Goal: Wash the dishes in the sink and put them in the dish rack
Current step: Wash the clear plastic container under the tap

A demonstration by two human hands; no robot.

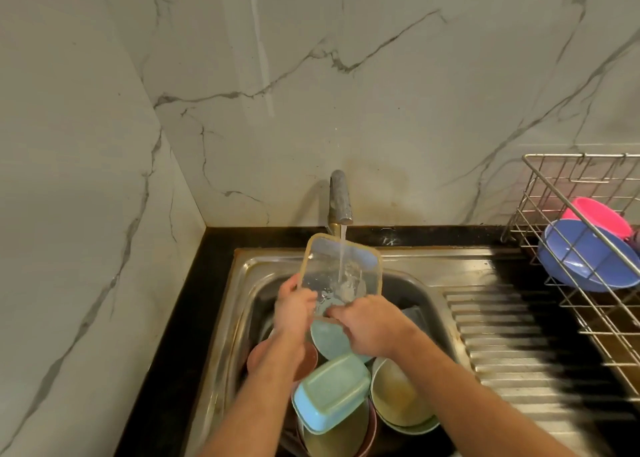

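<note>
Left hand (pixel 294 306) and right hand (pixel 369 325) both grip clear lid (pixel 341 269) (under running water), long axis running away from hands.

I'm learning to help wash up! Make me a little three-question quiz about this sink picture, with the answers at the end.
1. True or false: water from the tap is running onto the clear container.
2. Which bowls already sit in the dish rack? A) one blue and one pink B) two green C) none
3. Fill the gap: the left hand and the right hand both hold the ____ container above the sink.

Key
1. True. The stream lands inside it.
2. A. The blue bowl and the pink bowl lean in the rack.
3. Clear.
</note>
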